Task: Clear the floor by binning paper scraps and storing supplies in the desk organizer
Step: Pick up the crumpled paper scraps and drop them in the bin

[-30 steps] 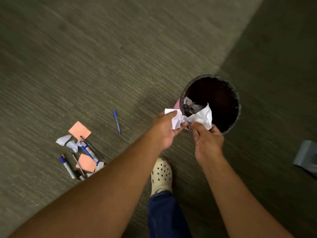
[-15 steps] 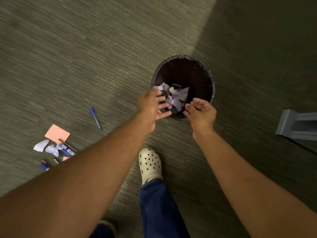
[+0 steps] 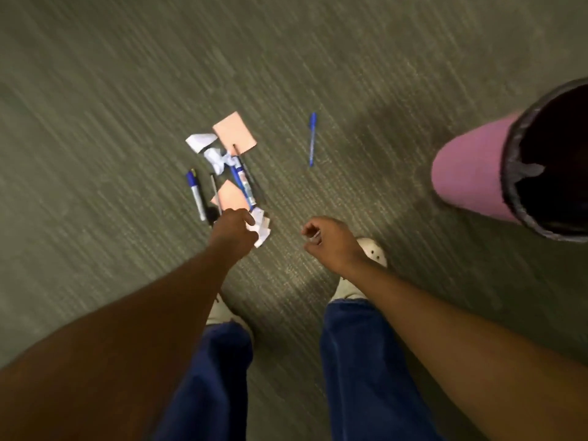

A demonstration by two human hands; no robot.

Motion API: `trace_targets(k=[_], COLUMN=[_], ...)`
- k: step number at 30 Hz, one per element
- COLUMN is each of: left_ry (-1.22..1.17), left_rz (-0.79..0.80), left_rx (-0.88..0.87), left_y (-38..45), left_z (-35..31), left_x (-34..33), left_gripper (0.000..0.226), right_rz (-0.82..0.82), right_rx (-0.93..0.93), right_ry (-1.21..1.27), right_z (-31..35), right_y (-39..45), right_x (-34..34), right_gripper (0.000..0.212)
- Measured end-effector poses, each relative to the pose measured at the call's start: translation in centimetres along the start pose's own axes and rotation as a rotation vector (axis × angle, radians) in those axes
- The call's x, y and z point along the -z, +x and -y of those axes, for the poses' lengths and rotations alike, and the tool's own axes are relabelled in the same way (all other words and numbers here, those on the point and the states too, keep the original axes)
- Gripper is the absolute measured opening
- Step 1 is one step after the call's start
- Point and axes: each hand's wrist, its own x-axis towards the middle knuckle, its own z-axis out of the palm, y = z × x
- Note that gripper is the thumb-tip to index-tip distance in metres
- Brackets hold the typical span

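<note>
My left hand (image 3: 234, 230) reaches down to the near end of a floor pile, and its curled fingertips pinch a white paper scrap (image 3: 262, 230). My right hand (image 3: 331, 243) hangs loosely curled beside it and holds nothing. The pile holds two orange sticky notes (image 3: 234, 132) (image 3: 232, 195), two crumpled white scraps (image 3: 200, 141) (image 3: 219, 159), a blue-capped marker (image 3: 195, 194), a blue and white marker (image 3: 242, 181) and a thin grey pen (image 3: 215, 192). A blue pen (image 3: 312, 139) lies alone to the right. The pink bin (image 3: 471, 173) with a black liner stands at the right edge.
Grey-green carpet (image 3: 127, 90) covers the whole floor. My legs in blue jeans (image 3: 350, 361) and light clogs (image 3: 375, 251) stand just behind my hands. No desk organizer is in view.
Both hands let the white scraps fall into the bin and came away from it. The view swung left to the floor pile, where my left hand now grips a scrap.
</note>
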Motion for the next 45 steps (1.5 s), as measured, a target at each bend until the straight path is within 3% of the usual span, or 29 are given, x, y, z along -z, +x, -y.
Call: trace_targets(k=[3, 7, 12, 17, 22, 25, 27, 29, 31, 33, 35, 37, 39, 42, 45], left_ry=[-0.06, -0.096, -0.106, -0.07, -0.035, -0.168, -0.39, -0.819, -1.22, -1.52, -1.774, -1.992, -2.023, -2.012, -1.976], left_rz=[-0.041, -0.026, -0.021, -0.032, -0.13, -0.191, -0.222, -0.2, -0.137, -0.005, 0.198, 0.393, 0.492, 0.327, 0.227], left_rx=[0.029, 0.048, -0.138, -0.148, -0.094, -0.056, 0.104, 0.359, 0.511, 0.58, 0.585, 0.517, 0.503, 0.593, 0.663], left_y=[1.3, 3.4, 5.4, 7.6, 9.0, 8.8, 8.4, 8.1, 7.8, 7.4, 7.1, 6.9, 7.0, 7.7, 8.4], left_z=[6.1, 10.4, 11.9, 10.9, 10.2, 10.4, 10.3, 9.8, 9.0, 8.1, 7.5, 7.6, 8.5, 10.0, 10.9], left_x=[0.1, -1.4, -4.8, -8.1, -10.5, -11.0, -11.0, -10.6, -9.8, -9.4, -9.2, -9.3, -9.3, -8.8, -8.1], left_gripper=[0.022, 0.03, 0.063, 0.074, 0.041, 0.026, 0.019, 0.015, 0.012, 0.016, 0.038, 0.051, 0.059, 0.034, 0.025], right_rz=[0.168, 0.199, 0.207, 0.174, 0.135, 0.063, -0.07, -0.203, -0.255, -0.245, -0.16, -0.061, -0.017, -0.028, -0.262], right_rx=[0.029, 0.126, 0.421, 0.551, 0.559, 0.463, 0.26, 0.045, -0.102, -0.095, -0.004, 0.109, 0.197, 0.261, 0.176], right_ry=[-0.281, -0.53, -0.992, -1.127, -0.956, -0.833, -0.536, -0.155, 0.12, 0.153, 0.106, -0.08, -0.309, -0.182, -0.081], right_z=[0.7, 1.3, 0.6, -1.1, -1.8, -1.4, -0.9, -0.2, 0.8, 1.7, 2.6, 2.8, 2.4, 1.8, 0.1], right_y=[4.0, 9.1, 13.3, 14.4, 15.5, 15.8, 15.4, 15.1, 14.5, 13.4, 11.4, 9.9, 9.3, 8.8, 9.4], right_x=[-4.8, -9.7, -14.6, -16.7, -16.2, -15.4, -15.0, -14.7, -15.0, -16.0, -17.5, -18.5, -18.7, -18.1, -17.0], right_gripper=[0.034, 0.07, 0.07, 0.057, 0.036, 0.027, 0.018, 0.003, 0.007, 0.012, 0.012, 0.021, 0.034, 0.039, 0.03])
